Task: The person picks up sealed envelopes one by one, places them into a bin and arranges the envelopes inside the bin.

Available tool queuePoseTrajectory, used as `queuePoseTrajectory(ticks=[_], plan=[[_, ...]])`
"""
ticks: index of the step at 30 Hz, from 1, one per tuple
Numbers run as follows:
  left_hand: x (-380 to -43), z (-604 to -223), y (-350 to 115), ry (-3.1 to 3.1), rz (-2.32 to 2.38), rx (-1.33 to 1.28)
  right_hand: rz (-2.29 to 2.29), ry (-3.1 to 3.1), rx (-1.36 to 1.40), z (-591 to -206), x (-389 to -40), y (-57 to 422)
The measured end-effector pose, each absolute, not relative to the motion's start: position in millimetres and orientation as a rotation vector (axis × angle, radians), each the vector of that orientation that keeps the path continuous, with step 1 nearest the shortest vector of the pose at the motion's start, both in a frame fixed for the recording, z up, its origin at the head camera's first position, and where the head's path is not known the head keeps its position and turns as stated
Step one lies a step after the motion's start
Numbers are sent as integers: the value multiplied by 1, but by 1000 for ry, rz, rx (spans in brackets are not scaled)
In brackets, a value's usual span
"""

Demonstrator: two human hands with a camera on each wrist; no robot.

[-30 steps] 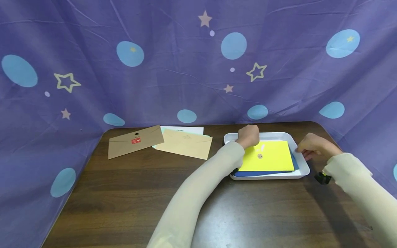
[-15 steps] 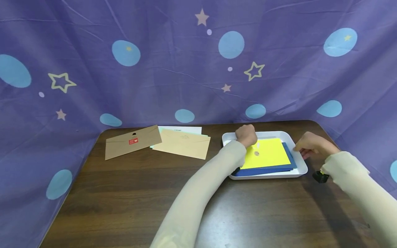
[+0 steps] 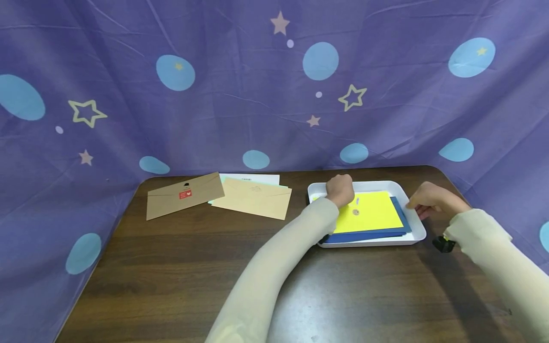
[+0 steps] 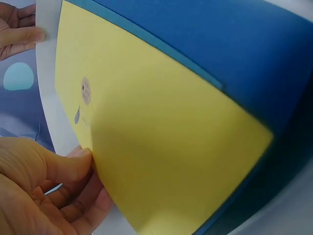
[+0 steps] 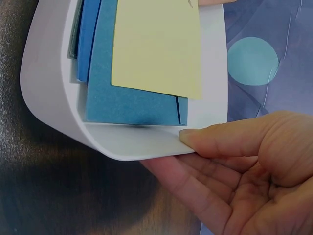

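The yellow envelope (image 3: 379,213) is held by the left hand (image 3: 340,189) at its far long edge, in a narrow thumb-and-finger pinch whose fingertips are partly hidden. It is placed within the white tray (image 5: 122,142), above a teal-blue envelope (image 5: 137,107) and a darker blue envelope (image 5: 88,49). Its long axis is laid left to right, roughly along the tray's own length, with the right end turned slightly away from the person; its round seal (image 3: 355,212) is faced up. The tray's right rim is pinched between thumb and fingers of the right hand (image 3: 431,199).
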State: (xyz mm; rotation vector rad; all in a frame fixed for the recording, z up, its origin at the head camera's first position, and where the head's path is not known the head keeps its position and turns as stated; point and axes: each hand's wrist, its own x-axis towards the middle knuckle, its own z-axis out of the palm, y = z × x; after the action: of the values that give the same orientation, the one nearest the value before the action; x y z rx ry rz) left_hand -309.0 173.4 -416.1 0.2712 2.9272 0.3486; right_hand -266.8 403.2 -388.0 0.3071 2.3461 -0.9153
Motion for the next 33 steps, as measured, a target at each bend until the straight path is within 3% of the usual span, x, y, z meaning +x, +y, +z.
queuePoseTrajectory(ticks=[33], plan=[[-291, -397, 168, 2804, 291, 377, -868, 2373, 314, -388, -263, 401]])
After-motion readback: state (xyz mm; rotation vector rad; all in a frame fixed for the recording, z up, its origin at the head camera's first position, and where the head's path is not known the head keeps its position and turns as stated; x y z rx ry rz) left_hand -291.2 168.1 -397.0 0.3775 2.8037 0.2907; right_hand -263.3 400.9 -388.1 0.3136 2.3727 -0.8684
